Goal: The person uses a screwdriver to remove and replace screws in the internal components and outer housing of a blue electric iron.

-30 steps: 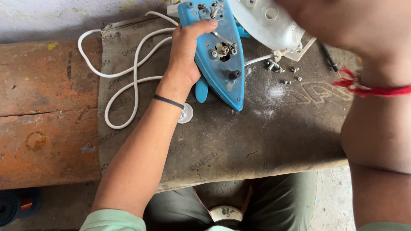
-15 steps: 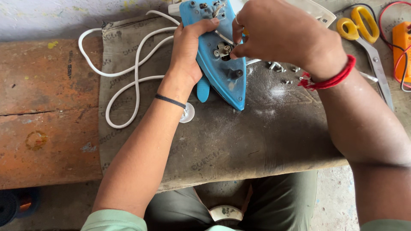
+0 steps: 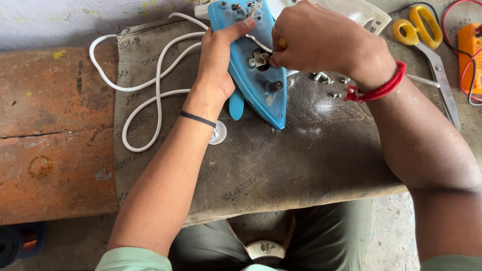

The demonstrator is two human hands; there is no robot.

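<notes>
A blue clothes-iron body [image 3: 258,83] with its cover off lies on a dark sack mat [image 3: 281,160], tip pointing toward me. My left hand [image 3: 217,62] grips its left edge, thumb across the top. My right hand [image 3: 321,42] is closed around a small yellow-handled tool whose tip sits at the metal part [image 3: 258,59] in the middle of the iron. The tool is mostly hidden by my fingers. A red thread band circles my right wrist, a black band my left.
The white power cord [image 3: 150,85] loops left of the iron. The white iron cover [image 3: 364,12] lies behind my right hand. Loose screws [image 3: 331,85], yellow-handled scissors [image 3: 427,45] and an orange meter [image 3: 472,47] lie right. A white disc [image 3: 218,133] rests near my left wrist.
My right hand set the white cover down behind the iron, then came down onto the iron's middle with the small tool. My left hand kept its grip.
</notes>
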